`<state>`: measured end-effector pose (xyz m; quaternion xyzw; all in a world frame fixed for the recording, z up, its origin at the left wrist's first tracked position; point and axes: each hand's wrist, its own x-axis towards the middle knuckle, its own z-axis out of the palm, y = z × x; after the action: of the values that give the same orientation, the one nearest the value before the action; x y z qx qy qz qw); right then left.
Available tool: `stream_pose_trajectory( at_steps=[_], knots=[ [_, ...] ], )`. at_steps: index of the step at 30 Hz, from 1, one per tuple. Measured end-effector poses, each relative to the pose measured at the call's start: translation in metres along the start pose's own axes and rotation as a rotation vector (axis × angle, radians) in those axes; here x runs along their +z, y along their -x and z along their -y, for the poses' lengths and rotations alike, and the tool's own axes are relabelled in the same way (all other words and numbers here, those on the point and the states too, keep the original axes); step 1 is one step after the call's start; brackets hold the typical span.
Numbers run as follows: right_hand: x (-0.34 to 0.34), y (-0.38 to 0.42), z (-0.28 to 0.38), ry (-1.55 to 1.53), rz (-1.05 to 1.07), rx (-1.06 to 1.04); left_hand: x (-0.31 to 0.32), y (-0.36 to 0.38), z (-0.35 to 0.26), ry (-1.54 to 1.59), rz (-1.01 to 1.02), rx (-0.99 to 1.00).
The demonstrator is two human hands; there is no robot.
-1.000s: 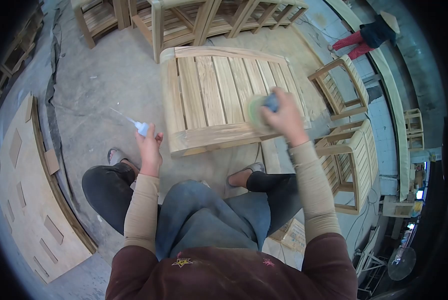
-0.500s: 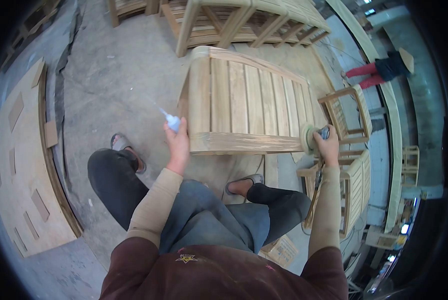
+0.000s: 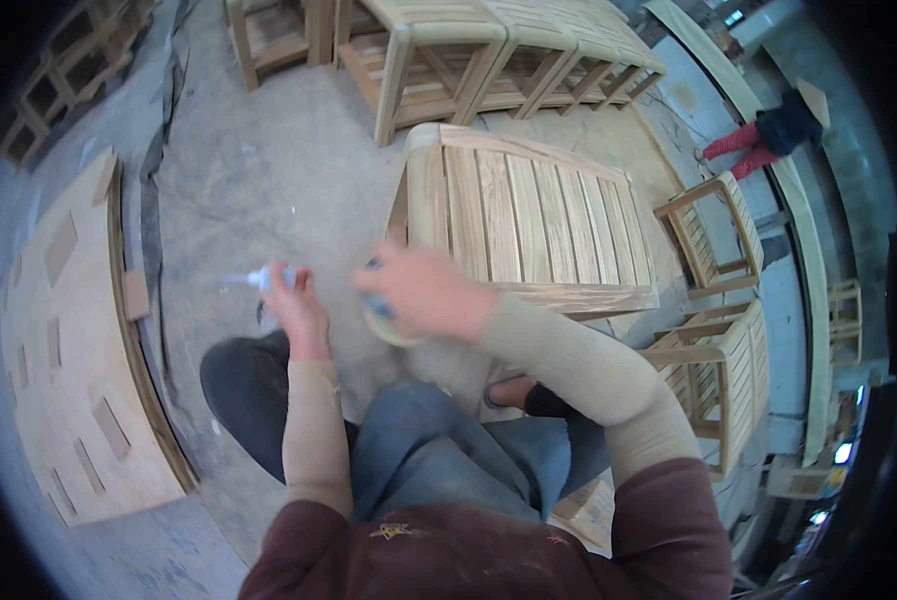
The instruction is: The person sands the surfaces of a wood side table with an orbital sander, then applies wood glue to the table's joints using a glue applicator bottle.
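Observation:
My left hand [image 3: 300, 312] is closed around a small white squeeze bottle [image 3: 260, 277] with a long thin nozzle, which points to the left. In my right hand [image 3: 430, 290], smeared by motion, is a round disc sander [image 3: 392, 325] with a pale pad, held above my lap at the near left corner of a slatted wooden piece [image 3: 533, 215]. That piece resembles a small table or stool and stands in front of me. Both hands are apart from its slatted top, though my right forearm passes close to its near edge.
A row of similar wooden frames [image 3: 488, 60] stands at the back. More slatted pieces [image 3: 723, 370] are on the right. At left lies a board [image 3: 88, 370] with small flat wooden pieces on it. Another person [image 3: 768, 135] stands at the far right.
My right hand has swung left with the sander, off the slatted piece's near right corner. My left hand has moved left and away from the piece with the bottle.

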<state>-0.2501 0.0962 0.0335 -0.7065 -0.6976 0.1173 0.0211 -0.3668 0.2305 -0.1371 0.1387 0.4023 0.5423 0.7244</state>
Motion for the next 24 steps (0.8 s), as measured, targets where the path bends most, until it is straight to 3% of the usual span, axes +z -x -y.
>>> stream_pose_trajectory(
  at_steps=[4, 5, 7, 13, 17, 23, 24],
  knots=[
    [0.027, -0.064, 0.038, 0.319, 0.511, 0.035, -0.004, -0.001, -0.029, 0.005, 0.001, 0.108],
    [0.032, -0.068, 0.036, 0.318, 0.487, 0.046, -0.004, 0.002, -0.033, 0.005, -0.011, 0.109],
    [0.03, -0.07, 0.033, 0.335, 0.425, 0.0, 0.003, 0.003, -0.037, 0.013, -0.028, 0.116],
    [-0.016, 0.029, -0.029, -0.163, -0.178, 0.041, 0.018, 0.024, -0.017, -0.048, 0.048, 0.053],
    [-0.02, 0.103, -0.083, -0.186, -0.459, 0.351, 0.031, 0.039, -0.001, -0.141, 0.126, -0.066],
    [-0.013, 0.239, -0.254, -0.062, -0.605, 0.908, 0.034, 0.05, 0.023, -0.223, 0.202, -0.135],
    [-0.015, 0.256, -0.265, -0.052, -0.612, 0.913, 0.034, 0.053, 0.026, -0.257, 0.224, -0.138]
  ],
)
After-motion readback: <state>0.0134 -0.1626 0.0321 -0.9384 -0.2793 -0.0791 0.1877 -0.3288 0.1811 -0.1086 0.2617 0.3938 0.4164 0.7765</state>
